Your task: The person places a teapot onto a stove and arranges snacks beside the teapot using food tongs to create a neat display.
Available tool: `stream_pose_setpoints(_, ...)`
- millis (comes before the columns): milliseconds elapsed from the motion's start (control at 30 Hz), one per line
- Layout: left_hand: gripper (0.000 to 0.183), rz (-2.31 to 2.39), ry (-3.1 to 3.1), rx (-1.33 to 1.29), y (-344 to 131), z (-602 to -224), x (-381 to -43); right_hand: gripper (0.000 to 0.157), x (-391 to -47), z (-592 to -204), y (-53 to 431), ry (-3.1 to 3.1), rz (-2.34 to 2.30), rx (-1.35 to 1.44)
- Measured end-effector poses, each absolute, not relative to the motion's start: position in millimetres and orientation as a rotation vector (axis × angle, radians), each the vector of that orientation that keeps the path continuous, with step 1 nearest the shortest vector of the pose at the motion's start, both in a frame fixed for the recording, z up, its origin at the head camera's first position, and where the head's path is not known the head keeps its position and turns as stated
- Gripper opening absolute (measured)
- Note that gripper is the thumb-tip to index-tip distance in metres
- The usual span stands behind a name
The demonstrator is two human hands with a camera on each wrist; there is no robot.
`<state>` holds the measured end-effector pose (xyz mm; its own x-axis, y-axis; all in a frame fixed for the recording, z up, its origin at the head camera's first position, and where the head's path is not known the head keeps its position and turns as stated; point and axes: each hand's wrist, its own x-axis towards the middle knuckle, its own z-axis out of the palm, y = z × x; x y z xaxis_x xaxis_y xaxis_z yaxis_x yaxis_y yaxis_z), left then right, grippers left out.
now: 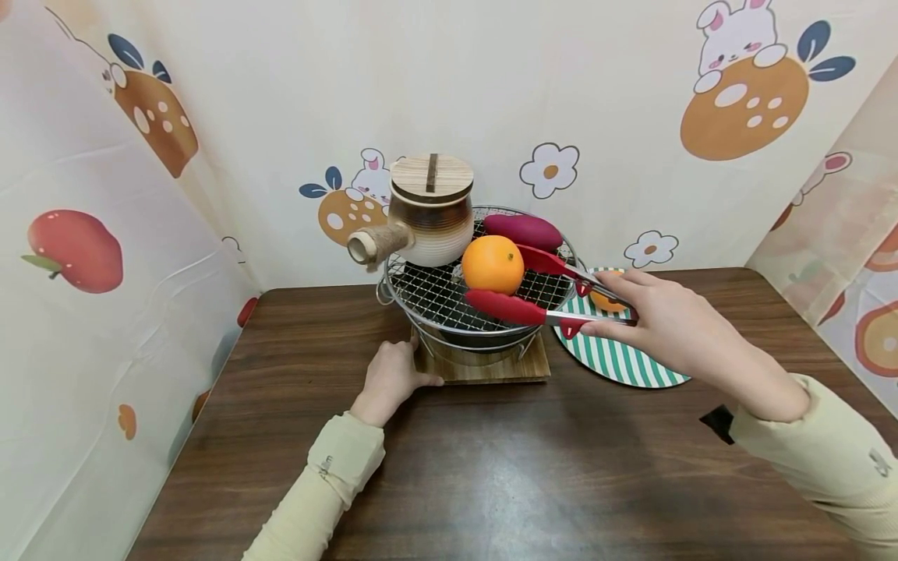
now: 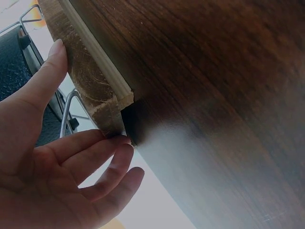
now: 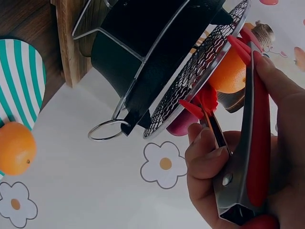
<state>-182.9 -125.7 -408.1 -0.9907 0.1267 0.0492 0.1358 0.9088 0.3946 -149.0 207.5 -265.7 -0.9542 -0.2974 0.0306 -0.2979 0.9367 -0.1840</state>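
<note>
My right hand holds red-tipped kitchen tongs, their arms spread on either side of an orange. The orange is on the wire mesh rack of a round tabletop grill. Behind it on the rack lies a purple sweet potato; to the left stands a side-handled pot with a wooden lid. Down at the grill's front left, my left hand grips the corner of the wooden board under the grill. In the left wrist view its thumb lies along the board.
A green-and-white striped round mat lies right of the grill, with a second orange on it, partly behind the tongs in the head view. Patterned curtains stand behind and at both sides. A black patch shows near my right sleeve.
</note>
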Motion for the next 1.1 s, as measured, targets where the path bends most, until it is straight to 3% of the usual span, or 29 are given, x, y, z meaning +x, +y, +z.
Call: stream_pose_setpoints(1100, 0.081, -0.67, -3.075, -0.159, -124.9, -406.4, -182.1, 0.083, -138.3, -260.4, 228.9, -2.97, 0.335, 0.416)
